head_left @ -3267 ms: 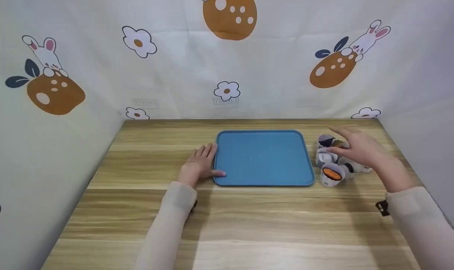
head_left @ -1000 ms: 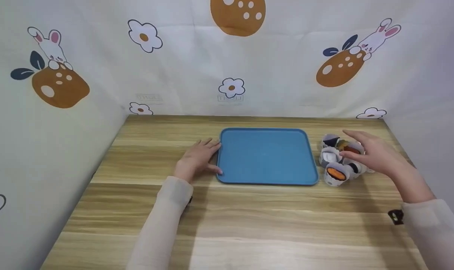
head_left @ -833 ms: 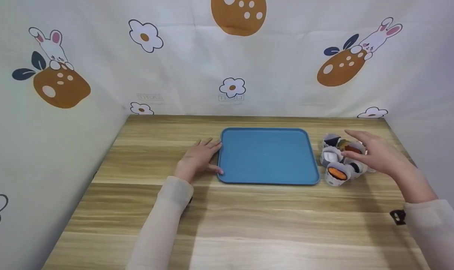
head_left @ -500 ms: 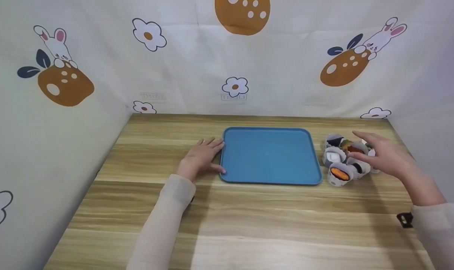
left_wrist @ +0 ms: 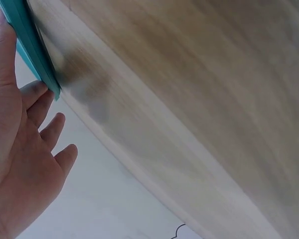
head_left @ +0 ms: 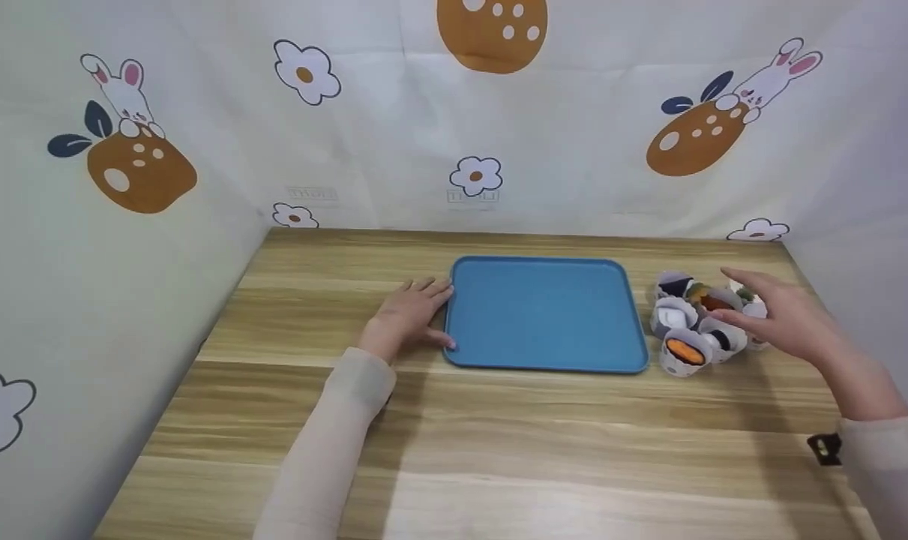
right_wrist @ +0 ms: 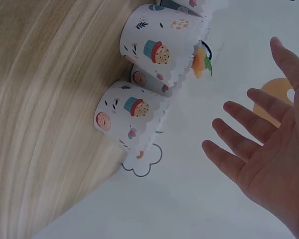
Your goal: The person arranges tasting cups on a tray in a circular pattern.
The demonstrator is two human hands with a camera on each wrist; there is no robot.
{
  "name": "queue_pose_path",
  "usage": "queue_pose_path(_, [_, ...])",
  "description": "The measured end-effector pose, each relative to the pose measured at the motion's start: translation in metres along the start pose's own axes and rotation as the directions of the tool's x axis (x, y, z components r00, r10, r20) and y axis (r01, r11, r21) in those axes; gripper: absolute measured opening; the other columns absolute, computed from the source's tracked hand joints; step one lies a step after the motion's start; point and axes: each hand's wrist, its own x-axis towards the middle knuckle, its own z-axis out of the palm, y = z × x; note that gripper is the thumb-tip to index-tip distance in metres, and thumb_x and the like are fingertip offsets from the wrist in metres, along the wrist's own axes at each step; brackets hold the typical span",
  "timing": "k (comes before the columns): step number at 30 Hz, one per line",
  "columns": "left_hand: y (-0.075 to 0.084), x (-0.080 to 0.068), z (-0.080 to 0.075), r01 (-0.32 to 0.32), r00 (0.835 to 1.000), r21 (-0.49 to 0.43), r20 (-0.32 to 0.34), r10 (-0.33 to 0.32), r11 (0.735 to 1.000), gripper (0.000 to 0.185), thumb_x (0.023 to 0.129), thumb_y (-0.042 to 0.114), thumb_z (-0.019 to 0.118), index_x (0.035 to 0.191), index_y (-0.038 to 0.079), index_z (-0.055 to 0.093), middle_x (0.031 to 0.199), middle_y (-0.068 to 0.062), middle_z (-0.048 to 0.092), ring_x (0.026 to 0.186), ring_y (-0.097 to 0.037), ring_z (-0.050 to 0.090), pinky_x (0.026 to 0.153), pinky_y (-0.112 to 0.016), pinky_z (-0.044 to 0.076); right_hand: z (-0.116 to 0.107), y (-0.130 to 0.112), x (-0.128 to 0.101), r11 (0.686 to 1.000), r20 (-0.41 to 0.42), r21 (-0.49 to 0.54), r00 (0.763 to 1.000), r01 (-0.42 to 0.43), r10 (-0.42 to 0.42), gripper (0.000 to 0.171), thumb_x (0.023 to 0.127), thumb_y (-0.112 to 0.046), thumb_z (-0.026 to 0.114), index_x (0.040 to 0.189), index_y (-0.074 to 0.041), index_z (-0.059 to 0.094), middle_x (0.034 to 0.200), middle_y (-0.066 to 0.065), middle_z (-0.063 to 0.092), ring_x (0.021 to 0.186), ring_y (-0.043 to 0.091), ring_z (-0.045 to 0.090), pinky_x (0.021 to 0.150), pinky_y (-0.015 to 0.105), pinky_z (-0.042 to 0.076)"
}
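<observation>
My left hand (head_left: pixel 406 319) rests at the left edge of the blue tray (head_left: pixel 547 315), fingers extended along the rim and thumb at the near corner. In the left wrist view its fingertips meet the rim of the tray (left_wrist: pixel 27 40). My right hand (head_left: pixel 787 319) hovers over the right part of a cluster of paper cups (head_left: pixel 681 367), fingers spread and nothing held. The front cup holds an orange piece with a dark edge (head_left: pixel 684 351); white, dark and reddish pieces sit in others. The right wrist view shows the cups' cupcake-printed sides beside my open palm (right_wrist: pixel 269 149).
The tray lies flat on the wood-grain table (head_left: pixel 513 450), with the cups close past its right edge. A pale printed cloth (head_left: pixel 379 135) hangs behind the table and along both sides.
My right hand has drawn rightward over the cups, uncovering more of them. The left thumb has slid back toward the tray's rim. The head view has shifted slightly, while tray and cups keep their places.
</observation>
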Motion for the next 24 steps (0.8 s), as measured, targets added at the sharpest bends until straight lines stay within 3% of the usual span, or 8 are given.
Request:
queue_pose_path(11, [-0.001, 0.002, 0.003, 0.003, 1.0, -0.003, -0.005, -0.003, 1.0, 0.104, 0.081, 0.067, 0.067, 0.159, 0.012, 0.026, 0.167, -0.005, 0.022, 0.156, -0.03, 0.018, 0.128, -0.051, 0.015, 0.002, 0.016, -0.005, 0.999, 0.006, 0.036, 0.999, -0.038, 0.038, 0.081, 0.096, -0.049, 0.062, 0.154, -0.002, 0.032, 0.15, 0.036, 0.037, 0.131, 0.062, 0.035, 0.1, 0.079, 0.031])
queue_pose_path(24, [0.0, 0.0, 0.0, 0.008, 1.0, -0.011, 0.014, -0.008, 1.0, 0.104, 0.081, 0.066, 0.067, 0.159, 0.012, 0.025, 0.168, -0.004, 0.02, 0.156, -0.03, 0.016, 0.128, -0.051, 0.015, 0.008, 0.041, -0.01, 0.993, -0.042, 0.096, 0.997, -0.063, 0.067, 0.081, 0.091, -0.043, 0.07, 0.151, 0.001, 0.037, 0.146, 0.039, 0.039, 0.127, 0.065, 0.036, 0.094, 0.079, 0.033])
